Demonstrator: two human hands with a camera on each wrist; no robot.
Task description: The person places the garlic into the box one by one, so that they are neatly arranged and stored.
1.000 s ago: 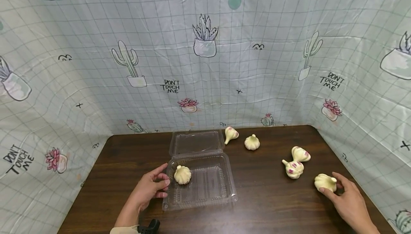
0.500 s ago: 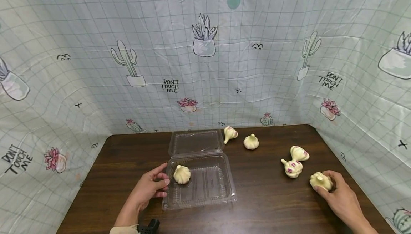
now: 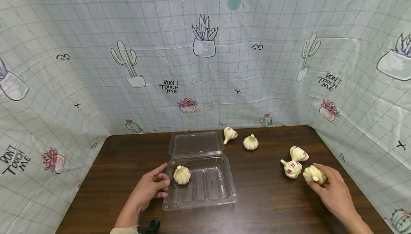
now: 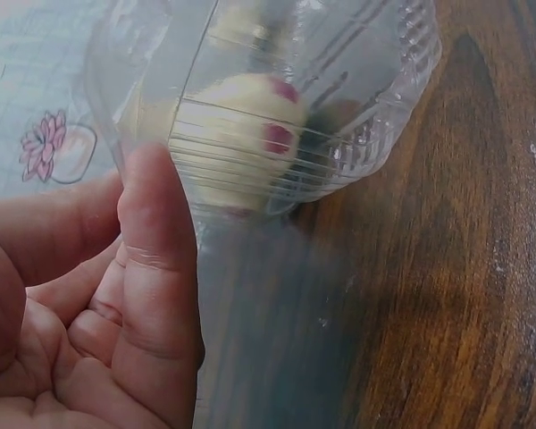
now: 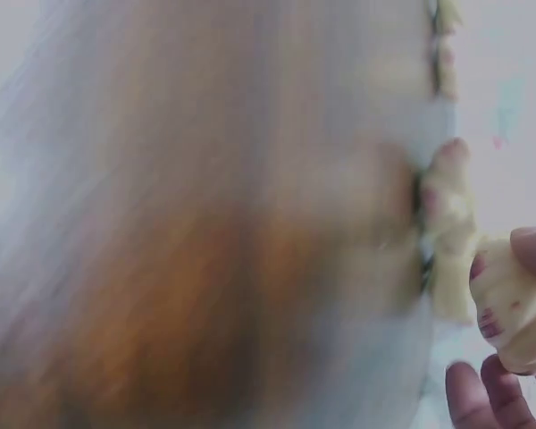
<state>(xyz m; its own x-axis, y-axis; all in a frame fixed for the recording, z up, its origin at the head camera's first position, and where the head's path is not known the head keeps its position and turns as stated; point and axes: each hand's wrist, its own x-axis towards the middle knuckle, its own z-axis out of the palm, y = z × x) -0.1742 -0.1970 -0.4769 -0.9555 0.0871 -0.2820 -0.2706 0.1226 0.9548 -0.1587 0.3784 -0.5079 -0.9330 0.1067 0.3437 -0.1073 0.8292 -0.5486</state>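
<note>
A clear plastic clamshell container (image 3: 208,200) lies with its lid folded back on the brown table. My left hand (image 3: 149,187) holds it by the left rim, and in the left wrist view the hand's fingertips (image 4: 156,179) are at the plastic edge. Inside, at the left, sits one garlic bulb (image 3: 182,175), seen through the wall in the left wrist view. My right hand (image 3: 335,191) grips another garlic bulb (image 3: 313,174) between thumb and fingers, near the table's right side. In the right wrist view this bulb (image 5: 509,304) shows pinkish marks.
Just left of the held bulb lie two purple-marked garlic bulbs (image 3: 292,169), close together. Behind the container's right side are another marked bulb (image 3: 229,134) and a pale bulb (image 3: 251,142). A patterned curtain (image 3: 205,73) surrounds the table's back and sides.
My right hand has moved left with its garlic bulb, closer to the two marked bulbs. The left hand and the container have stayed in place.
</note>
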